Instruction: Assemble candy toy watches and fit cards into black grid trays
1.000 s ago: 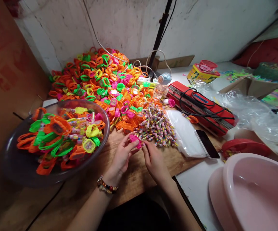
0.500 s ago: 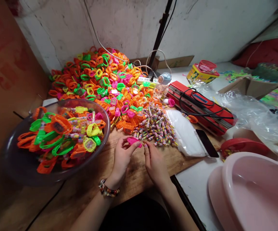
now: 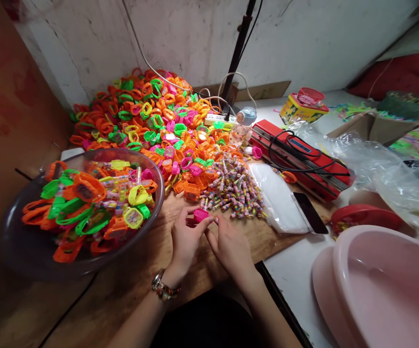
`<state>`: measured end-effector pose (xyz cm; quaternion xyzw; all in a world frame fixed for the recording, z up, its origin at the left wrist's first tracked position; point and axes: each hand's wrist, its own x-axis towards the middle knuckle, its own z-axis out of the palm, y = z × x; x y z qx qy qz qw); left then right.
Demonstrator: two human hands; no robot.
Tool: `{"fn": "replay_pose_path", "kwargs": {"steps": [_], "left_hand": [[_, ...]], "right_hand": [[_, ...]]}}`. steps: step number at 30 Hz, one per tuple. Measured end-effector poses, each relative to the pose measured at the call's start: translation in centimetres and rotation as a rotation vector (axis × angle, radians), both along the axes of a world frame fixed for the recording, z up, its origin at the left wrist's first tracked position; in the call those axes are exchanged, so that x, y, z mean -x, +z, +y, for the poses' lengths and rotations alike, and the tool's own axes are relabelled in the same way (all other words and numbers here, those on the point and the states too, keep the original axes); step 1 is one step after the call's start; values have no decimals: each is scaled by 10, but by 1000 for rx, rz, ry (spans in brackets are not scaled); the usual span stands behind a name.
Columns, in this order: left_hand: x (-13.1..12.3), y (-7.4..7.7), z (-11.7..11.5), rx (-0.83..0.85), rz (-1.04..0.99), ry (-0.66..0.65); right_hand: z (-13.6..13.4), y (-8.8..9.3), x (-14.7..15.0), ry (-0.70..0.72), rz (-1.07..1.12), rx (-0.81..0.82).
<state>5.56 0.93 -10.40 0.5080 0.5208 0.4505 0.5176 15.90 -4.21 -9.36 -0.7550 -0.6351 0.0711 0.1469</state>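
Note:
A bright pink toy watch (image 3: 201, 215) is held between the thumb and fingers of my left hand (image 3: 187, 237), over the wooden tabletop. My right hand (image 3: 230, 241) is closed in a pinch right beside it, its fingertips meeting my left thumb. Whatever sits in that pinch is too small and covered to make out. Just beyond both hands lies a heap of small candy-filled tubes (image 3: 236, 188). Behind it spreads a large pile of orange, green, pink and yellow toy watches (image 3: 151, 113). To the left, a dark translucent basin (image 3: 160, 193) holds more toy watches with tubes in them.
Right of the tubes lie white plastic bags (image 3: 273, 203) and a phone (image 3: 311, 212). Behind them is a red bag sealer (image 3: 304, 159) with a black cord. Pink basins (image 3: 351, 270) stand at near right. A power strip (image 3: 219, 119) and bottle (image 3: 246, 116) are at the back.
The pink toy watch has been turned, so its case now shows more from above. My right hand has shifted left, with its fingers tucked closer to my left thumb.

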Motion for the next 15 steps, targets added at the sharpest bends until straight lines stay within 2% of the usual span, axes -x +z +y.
{"fn": "replay_pose_path", "kwargs": {"steps": [3,5,10,12,15], "left_hand": [[1,-4,-2,-21,47,-24],[5,-8,-1,-12,81,-61],[26,-14,4,-41,225,-219],[34,-15,11,-142,354,-258],[37,-15,30,-352,549,-170]], "right_hand": [[2,11,1,-21,-217,131],[3,13,-2,39,-261,160],[1,-4,-4,208,-187,191],[0,-13,-1,217,-139,203],[-1,-21,5,226,-121,168]]}}
